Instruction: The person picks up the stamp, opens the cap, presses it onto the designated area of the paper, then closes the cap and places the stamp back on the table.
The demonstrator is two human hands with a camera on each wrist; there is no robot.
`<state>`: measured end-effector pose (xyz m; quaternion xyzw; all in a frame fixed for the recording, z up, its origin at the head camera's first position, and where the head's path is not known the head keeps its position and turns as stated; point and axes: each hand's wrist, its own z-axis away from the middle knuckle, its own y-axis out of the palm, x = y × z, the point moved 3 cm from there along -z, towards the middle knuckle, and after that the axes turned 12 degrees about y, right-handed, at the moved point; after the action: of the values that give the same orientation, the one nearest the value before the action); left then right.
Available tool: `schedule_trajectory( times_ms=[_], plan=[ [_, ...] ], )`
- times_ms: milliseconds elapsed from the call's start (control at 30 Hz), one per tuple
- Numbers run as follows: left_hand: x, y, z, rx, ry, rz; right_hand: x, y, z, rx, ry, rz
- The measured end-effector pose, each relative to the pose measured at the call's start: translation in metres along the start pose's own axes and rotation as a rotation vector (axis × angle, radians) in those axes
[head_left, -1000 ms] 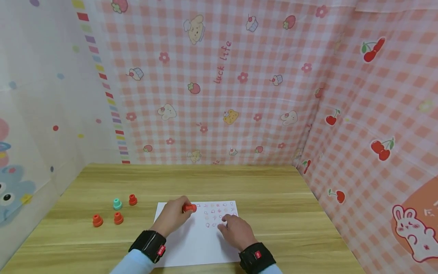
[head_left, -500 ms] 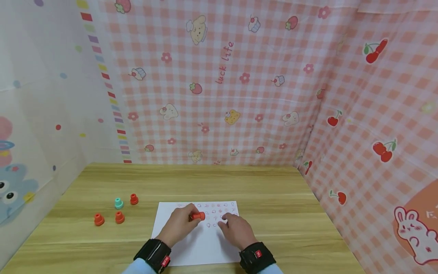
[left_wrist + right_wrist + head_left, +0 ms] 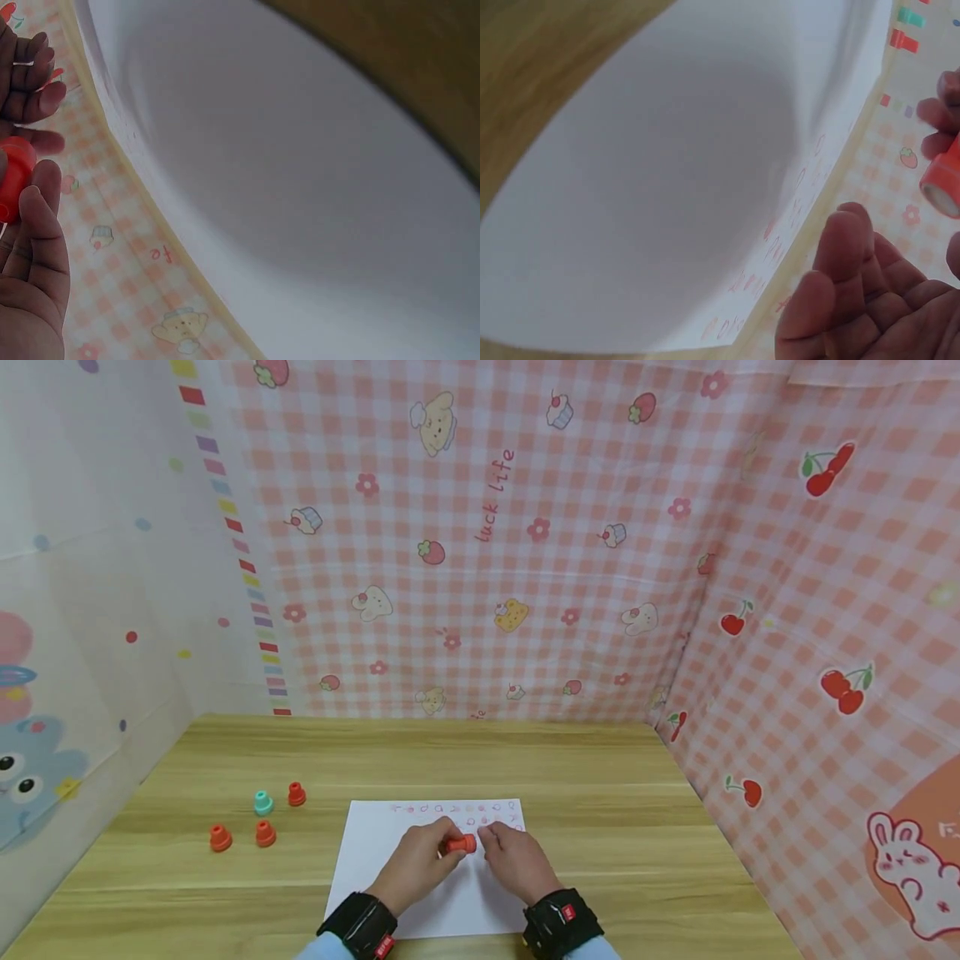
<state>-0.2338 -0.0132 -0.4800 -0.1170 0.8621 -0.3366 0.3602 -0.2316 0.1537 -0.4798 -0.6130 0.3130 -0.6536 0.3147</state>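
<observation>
My left hand (image 3: 417, 864) pinches a red toy stamp (image 3: 462, 843) between thumb and fingers, tilted sideways above the white sheet of paper (image 3: 450, 910). In the right wrist view the round pale face of the stamp (image 3: 943, 196) points towards my right hand (image 3: 877, 307). That hand's fingers are loosely bent, with nothing seen between them. It hovers over the paper just right of the stamp, a small gap apart in the head view. Rows of small pink and red stamped prints (image 3: 470, 808) cross the upper part of the sheet.
To the left on the wooden table (image 3: 600, 827) stand several more stamps: a teal one (image 3: 263, 803), a red one (image 3: 297, 794) behind it, and red ones (image 3: 266, 834) nearer the front. Patterned cloth walls (image 3: 480, 552) enclose the table at the back and both sides.
My left hand has moved right and nearer with the red stamp, closing in on my right hand. The right hand has hardly shifted; its fingers have drawn a little closer together.
</observation>
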Motion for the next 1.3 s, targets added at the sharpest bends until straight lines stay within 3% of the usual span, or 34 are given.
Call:
schedule_trajectory(
  times_ms=[167,467,767,1133,1300],
  plan=[
    [-0.003,0.005,-0.002,0.025,-0.008,0.032,0.0,0.001,0.001,0.081,0.062,-0.137],
    [-0.002,0.01,-0.004,0.052,-0.019,0.064,0.002,0.003,0.003,0.167,0.042,-0.303],
    [-0.002,0.008,-0.004,0.009,-0.002,0.03,0.005,0.004,0.004,0.216,0.051,-0.418],
    [-0.008,0.006,-0.007,-0.006,0.026,0.015,0.01,0.002,0.007,0.091,-0.01,-0.365],
    [-0.005,0.005,-0.007,0.005,0.018,0.072,0.01,0.004,0.005,0.094,-0.017,-0.399]
  ],
)
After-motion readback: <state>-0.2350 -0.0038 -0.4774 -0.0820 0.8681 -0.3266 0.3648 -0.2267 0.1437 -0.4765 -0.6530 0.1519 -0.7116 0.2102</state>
